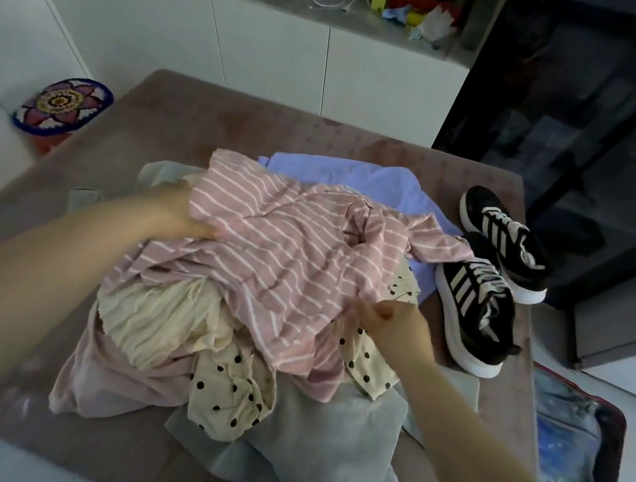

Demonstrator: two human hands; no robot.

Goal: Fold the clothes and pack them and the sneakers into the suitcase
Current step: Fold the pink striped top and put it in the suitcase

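Far left, on the floor beside the worktop (162, 121), a flower-patterned stool (60, 105) is seen. The left hand (176, 209) is curled on the left edge of a pink striped top (268, 242), its grip clamped on the cloth, though the fingertips are hidden beneath it. The top is draped loosely over an unsorted heap in the middle of the worktop. In the heap are a cream crinkled garment (154, 321), a pale pink one (111, 375), a cream polka-dot piece (230, 390), a grey one (323, 442) nearest the person, and a lilac-blue one (375, 183) at the back. The near hem of the striped top is pinched by the right hand (394, 326). Just beside the heap on the right, the black sneakers (497, 271) are set side by side on the worktop. At the lower right, on the floor, the suitcase (572, 444) lies open; what is inside cannot be made out. The task is judged to be at its very start: no garment is seen folded and nothing is seen packed. The striped top appears to be the first piece taken up, so all the folding and the packing of clothes and sneakers are left.
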